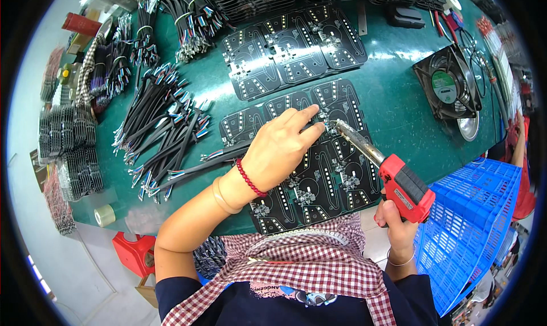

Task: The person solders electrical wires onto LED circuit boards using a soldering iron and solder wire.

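My left hand (279,146) pinches a black cable (219,157) whose far end lies under the fingertips, on a panel of black circuit boards (310,180). Thumb and forefinger meet near small parts on one board; the wire ends there are too small to make out. In my right hand (399,226) is a red and black soldering gun (405,188), gripped by its handle. Its metal tip points up and left, and sits close to my left fingertips at the same board. Another panel of black circuit boards (293,55) lies just beyond.
Loose black cables (156,126) are heaped on the green table (393,92) at left, with tied cable bundles (196,18) behind. A black fan (446,84) stands at right, above a blue plastic crate (464,212). A tape roll (105,216) sits near the front-left edge.
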Demonstrator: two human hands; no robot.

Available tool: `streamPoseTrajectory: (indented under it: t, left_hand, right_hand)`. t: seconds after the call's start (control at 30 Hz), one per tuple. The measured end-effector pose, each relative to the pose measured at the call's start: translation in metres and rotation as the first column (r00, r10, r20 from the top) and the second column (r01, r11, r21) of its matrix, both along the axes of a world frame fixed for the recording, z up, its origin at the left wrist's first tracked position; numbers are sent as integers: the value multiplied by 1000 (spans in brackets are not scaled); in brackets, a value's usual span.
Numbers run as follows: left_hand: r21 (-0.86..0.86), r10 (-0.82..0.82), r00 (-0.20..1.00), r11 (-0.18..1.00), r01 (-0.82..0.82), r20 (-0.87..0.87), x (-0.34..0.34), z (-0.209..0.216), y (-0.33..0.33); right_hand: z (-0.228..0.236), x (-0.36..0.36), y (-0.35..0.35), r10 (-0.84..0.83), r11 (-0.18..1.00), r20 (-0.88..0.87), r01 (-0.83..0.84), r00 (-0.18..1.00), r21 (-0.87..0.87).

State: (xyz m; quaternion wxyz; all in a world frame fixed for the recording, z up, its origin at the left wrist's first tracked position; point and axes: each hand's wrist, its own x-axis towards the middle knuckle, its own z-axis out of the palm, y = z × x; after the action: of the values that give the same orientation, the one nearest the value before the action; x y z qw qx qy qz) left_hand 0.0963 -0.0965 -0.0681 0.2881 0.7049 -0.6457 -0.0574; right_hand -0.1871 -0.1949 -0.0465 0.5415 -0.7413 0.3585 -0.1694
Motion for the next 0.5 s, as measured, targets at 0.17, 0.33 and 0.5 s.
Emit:
streamPoseTrajectory:
  t: [0.17, 0.33, 0.5]
  left_hand:
    - [7, 7, 1000, 1000, -7, -2, -1, 0, 1]
    - [9, 9, 1000, 1000, -9, -4, -1, 1, 1]
    - [25, 12, 1000, 1000, -12, -4, -1, 2, 1]
  right_hand:
    - [-1, 3, 1, 20, 1000, -1, -20, 1000, -16]
    - [2, 5, 1, 29, 999, -8, -29, 1000, -22]
    - [0, -8, 2, -86, 975, -82, 101, 993, 200]
